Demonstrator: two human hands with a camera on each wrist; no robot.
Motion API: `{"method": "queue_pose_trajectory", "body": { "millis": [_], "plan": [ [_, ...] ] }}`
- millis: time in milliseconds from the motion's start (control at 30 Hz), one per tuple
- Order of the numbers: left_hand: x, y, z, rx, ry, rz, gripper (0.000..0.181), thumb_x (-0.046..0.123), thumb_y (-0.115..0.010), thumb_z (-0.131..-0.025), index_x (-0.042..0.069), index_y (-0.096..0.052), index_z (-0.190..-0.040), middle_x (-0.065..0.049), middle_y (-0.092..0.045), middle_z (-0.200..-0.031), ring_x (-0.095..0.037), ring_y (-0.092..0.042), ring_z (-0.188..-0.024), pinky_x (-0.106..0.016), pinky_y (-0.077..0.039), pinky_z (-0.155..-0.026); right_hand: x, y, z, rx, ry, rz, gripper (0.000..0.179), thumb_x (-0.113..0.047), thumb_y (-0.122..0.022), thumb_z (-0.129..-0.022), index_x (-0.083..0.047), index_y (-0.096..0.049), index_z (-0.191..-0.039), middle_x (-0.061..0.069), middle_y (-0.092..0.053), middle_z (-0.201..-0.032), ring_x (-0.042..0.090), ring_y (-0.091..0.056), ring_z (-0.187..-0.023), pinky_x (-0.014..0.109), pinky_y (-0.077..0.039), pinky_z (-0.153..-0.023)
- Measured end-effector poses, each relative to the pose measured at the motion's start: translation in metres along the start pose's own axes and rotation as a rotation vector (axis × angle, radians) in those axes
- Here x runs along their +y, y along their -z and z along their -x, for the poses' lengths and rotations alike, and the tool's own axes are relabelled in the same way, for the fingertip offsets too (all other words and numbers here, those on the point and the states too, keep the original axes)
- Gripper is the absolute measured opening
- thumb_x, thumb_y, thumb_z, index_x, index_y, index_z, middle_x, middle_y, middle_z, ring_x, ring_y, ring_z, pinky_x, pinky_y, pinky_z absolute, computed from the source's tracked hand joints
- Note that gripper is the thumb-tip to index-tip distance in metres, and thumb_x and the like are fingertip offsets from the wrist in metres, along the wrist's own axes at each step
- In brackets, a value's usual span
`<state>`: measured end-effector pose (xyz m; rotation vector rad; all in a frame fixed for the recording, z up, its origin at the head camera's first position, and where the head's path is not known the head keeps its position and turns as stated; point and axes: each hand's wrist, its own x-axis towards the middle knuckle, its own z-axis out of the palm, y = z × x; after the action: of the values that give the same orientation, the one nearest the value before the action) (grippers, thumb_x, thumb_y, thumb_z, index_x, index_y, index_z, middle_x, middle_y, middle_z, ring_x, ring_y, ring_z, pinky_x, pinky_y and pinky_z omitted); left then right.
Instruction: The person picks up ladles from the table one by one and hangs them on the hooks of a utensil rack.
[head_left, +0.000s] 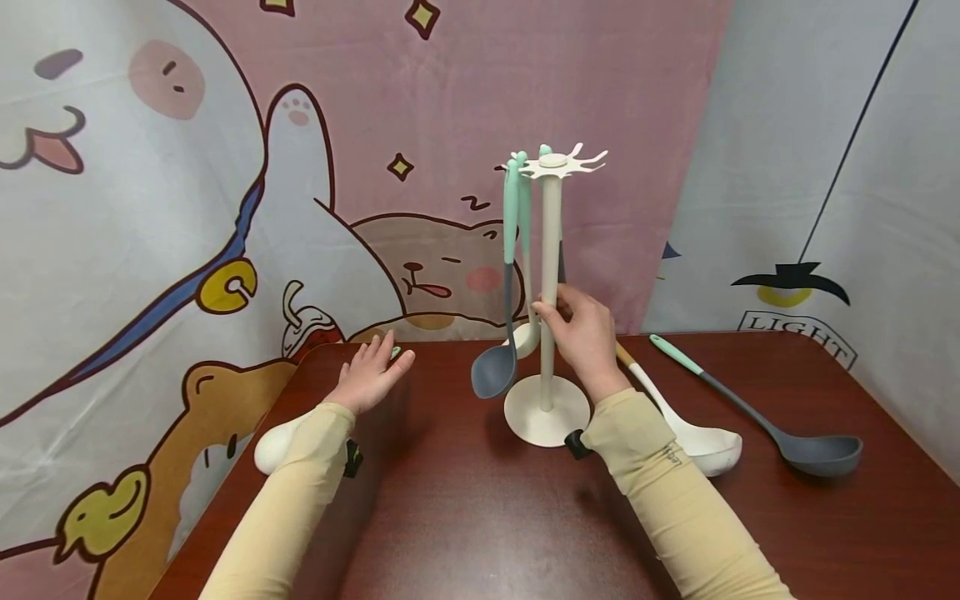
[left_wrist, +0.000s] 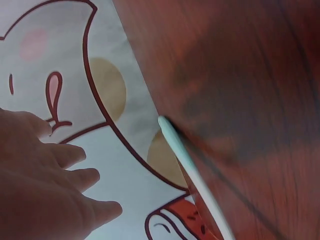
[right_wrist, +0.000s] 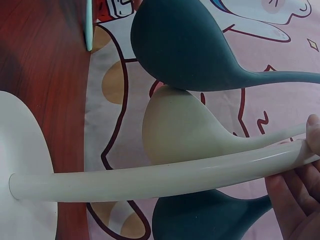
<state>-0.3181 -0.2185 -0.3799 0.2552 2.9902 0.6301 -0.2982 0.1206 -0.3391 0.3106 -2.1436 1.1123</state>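
My right hand (head_left: 587,337) grips the pole of a cream utensil stand (head_left: 551,242), thumb on one side and fingers round the other. From the stand's top hooks hang a grey ladle (head_left: 493,372) with a mint handle, a cream one (right_wrist: 187,130) behind it, and a third, dark-headed utensil (right_wrist: 207,215) partly hidden by the pole. My left hand (head_left: 369,375) hovers with spread fingers over the table's left side, holding nothing. Below it lies a white utensil (head_left: 276,446) with a mint handle tip (left_wrist: 172,142); the sleeve covers much of it.
On the right of the brown table (head_left: 465,517) lie a white ladle (head_left: 705,446) with a wooden-coloured handle end and a grey ladle (head_left: 817,454) with a mint handle. A cartoon-printed cloth (head_left: 450,100) hangs behind the table's back and left edges.
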Motion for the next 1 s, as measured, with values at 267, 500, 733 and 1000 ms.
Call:
{"method": "queue_pose_trajectory", "body": {
  "millis": [267, 500, 733, 1000],
  "plan": [
    [-0.011, 0.012, 0.000, -0.003, 0.038, 0.002, 0.093, 0.075, -0.019, -0.095, 0.010, -0.003, -0.160, -0.025, -0.002, -0.162, -0.047, 0.002, -0.147, -0.072, 0.001, -0.109, 0.001, -0.001, 0.000, -0.001, 0.005, -0.004, 0.024, -0.031, -0.076, -0.089, -0.010, -0.074, -0.100, 0.007, -0.072, -0.084, 0.023, -0.066, -0.074, 0.040, -0.050, -0.065],
    [-0.024, 0.012, -0.003, 0.040, 0.077, -0.015, 0.098, 0.076, -0.027, -0.093, 0.008, -0.005, -0.159, -0.026, -0.005, -0.162, -0.048, 0.002, -0.146, -0.073, 0.001, -0.108, 0.000, 0.000, 0.000, 0.000, 0.000, 0.000, 0.024, -0.031, -0.076, -0.089, -0.010, -0.074, -0.100, 0.008, -0.072, -0.085, 0.024, -0.068, -0.076, 0.042, -0.052, -0.066],
    [-0.044, 0.005, -0.007, 0.097, 0.088, -0.114, 0.106, 0.079, -0.036, -0.089, 0.003, -0.011, -0.158, -0.030, -0.010, -0.159, -0.052, -0.006, -0.144, -0.074, -0.005, -0.108, 0.002, -0.001, 0.000, 0.002, 0.008, -0.003, 0.024, -0.030, -0.076, -0.089, -0.009, -0.074, -0.100, 0.008, -0.072, -0.085, 0.023, -0.067, -0.074, 0.040, -0.051, -0.063],
    [-0.057, -0.008, -0.013, 0.178, 0.083, -0.239, 0.099, 0.069, -0.053, -0.089, -0.002, -0.027, -0.153, -0.031, -0.028, -0.153, -0.052, -0.024, -0.139, -0.072, -0.017, -0.107, 0.002, -0.001, 0.000, 0.002, 0.008, -0.008, 0.023, -0.030, -0.076, -0.089, -0.010, -0.074, -0.100, 0.008, -0.072, -0.085, 0.023, -0.068, -0.075, 0.040, -0.051, -0.064]
  ]
}}
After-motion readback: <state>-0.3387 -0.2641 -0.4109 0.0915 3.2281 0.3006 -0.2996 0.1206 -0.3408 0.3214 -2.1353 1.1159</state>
